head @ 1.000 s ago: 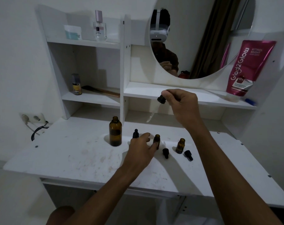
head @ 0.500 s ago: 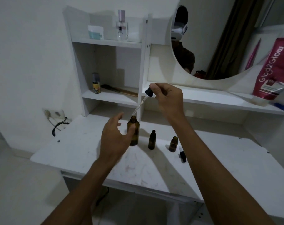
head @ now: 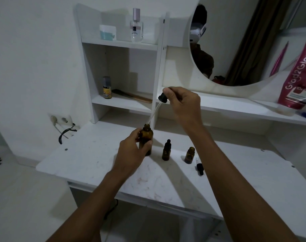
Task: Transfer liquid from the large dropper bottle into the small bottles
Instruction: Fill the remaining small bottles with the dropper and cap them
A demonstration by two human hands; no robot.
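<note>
**Over the large bottle's mouth: dropper poised for a refill**

On the white tabletop, stood the large amber bottle upright, wrapped by the left hand with thumb and fingers curled round its body. Above it, pinched the black bulb of the dropper between thumb and fingertips of the right hand; slanted the glass pipette down-left, tip at the open neck, whether just inside or just above could not be told. To the right, stood a small capped bottle near the large one, then a small open bottle further along, with a loose dropper cap lying just beside it.

Judged as the drawing step: steadying the source, loading the pipette. Capped one probably filled already, open one probably next. Called for afterwards: lowering the tip into the liquid, squeezing and releasing the bulb, then carrying the loaded pipette right, over the narrow open neck, without tilting or dripping. Risked a miss there, given so small a mouth.
</note>
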